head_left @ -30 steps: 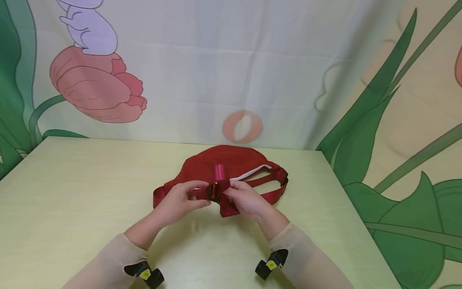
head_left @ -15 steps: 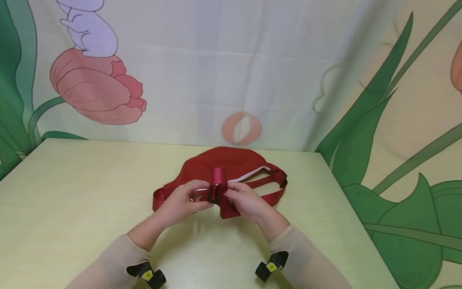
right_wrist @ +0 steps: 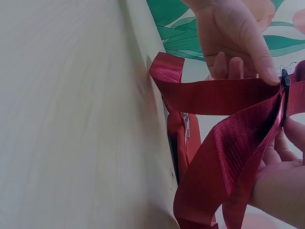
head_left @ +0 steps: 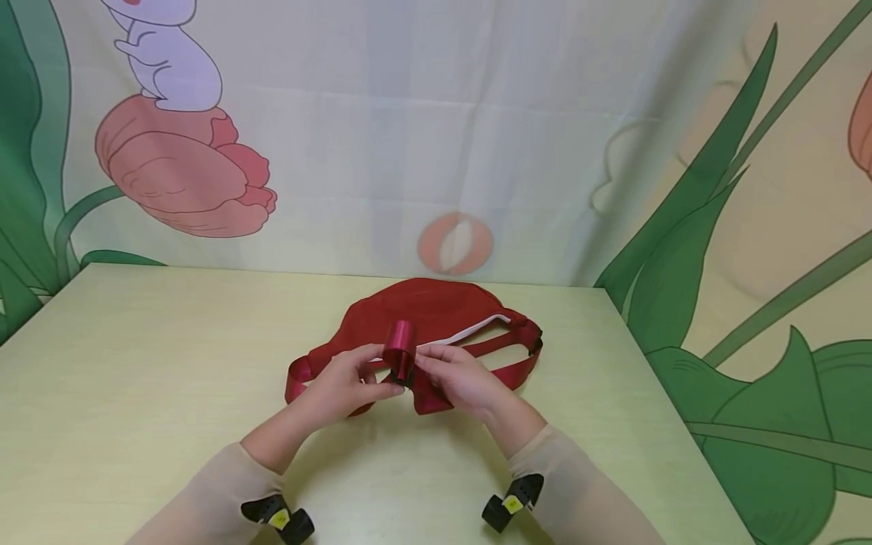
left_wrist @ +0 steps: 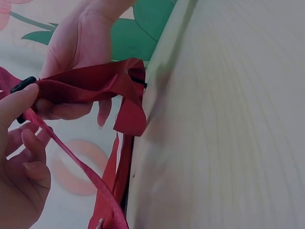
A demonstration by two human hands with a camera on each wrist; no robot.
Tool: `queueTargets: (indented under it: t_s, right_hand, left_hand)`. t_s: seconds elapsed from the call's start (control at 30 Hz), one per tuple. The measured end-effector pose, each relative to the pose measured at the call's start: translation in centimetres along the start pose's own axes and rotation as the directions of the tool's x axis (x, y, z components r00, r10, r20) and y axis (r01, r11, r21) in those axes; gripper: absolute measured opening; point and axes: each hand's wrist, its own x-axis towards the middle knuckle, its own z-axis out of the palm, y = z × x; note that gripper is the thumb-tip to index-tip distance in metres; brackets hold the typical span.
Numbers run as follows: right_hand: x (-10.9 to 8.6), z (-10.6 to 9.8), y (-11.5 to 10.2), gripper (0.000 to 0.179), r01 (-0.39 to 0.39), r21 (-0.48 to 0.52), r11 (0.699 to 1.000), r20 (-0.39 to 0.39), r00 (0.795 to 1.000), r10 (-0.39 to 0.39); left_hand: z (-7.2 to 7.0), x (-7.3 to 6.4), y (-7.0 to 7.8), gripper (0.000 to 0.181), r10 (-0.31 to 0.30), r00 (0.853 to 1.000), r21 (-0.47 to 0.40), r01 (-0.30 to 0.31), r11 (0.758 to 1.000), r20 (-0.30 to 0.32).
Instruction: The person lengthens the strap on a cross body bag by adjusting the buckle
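A red waist bag (head_left: 425,306) lies on the table, its zipper edged in white. Over its front, my left hand (head_left: 344,386) pinches a black slider buckle (right_wrist: 285,81) threaded on the bag's red strap (right_wrist: 214,98). The thumb presses on the buckle's end in both wrist views. Beside the buckle, my right hand (head_left: 463,377) pinches the webbing, some of its fingers hidden behind it in the left wrist view. A shiny strap loop (head_left: 400,339) stands up between the hands. More strap hangs in a fold below the right fingers.
The pale table (head_left: 157,363) reaches back to a curtain (head_left: 341,151) printed with flowers and a white animal. At the right, another strap section (head_left: 521,371) curves out from the bag. A metal zipper pull (right_wrist: 187,125) hangs at the bag's side.
The upright strap loop has shifted left and bent over toward the buckle, now covering most of it in the head view. The right fingertips have moved slightly left with it; the bag stays put.
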Motion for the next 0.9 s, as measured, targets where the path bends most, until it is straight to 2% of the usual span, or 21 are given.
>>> queueTargets:
  t_s: [0.37, 0.63, 0.77, 0.9]
  right_hand:
    - [0.02, -0.08, -0.24, 0.031, -0.025, -0.021, 0.999, -0.03, 0.999, 0.024]
    - [0.05, -0.02, -0.13, 0.031, -0.036, -0.016, 0.999, -0.026, 0.999, 0.036]
    - [-0.01, 0.02, -0.2, 0.03, -0.041, -0.014, 0.999, -0.03, 0.999, 0.04]
    - [-0.06, 0.04, -0.31, 0.03, -0.048, -0.013, 0.999, -0.036, 0.998, 0.048]
  left_hand:
    - [-0.33, -0.12, -0.14, 0.042, -0.041, 0.999, -0.02, 0.041, 0.999, -0.019]
    - [-0.01, -0.06, 0.37, 0.039, -0.008, 1.0, -0.057, 0.008, 0.998, -0.009]
    - [-0.25, -0.15, 0.31, 0.04, -0.012, 1.0, -0.041, 0.011, 0.999, -0.021]
    - [-0.49, -0.15, 0.13, 0.036, 0.0, 1.0, 0.011, 0.001, 1.0, -0.026]
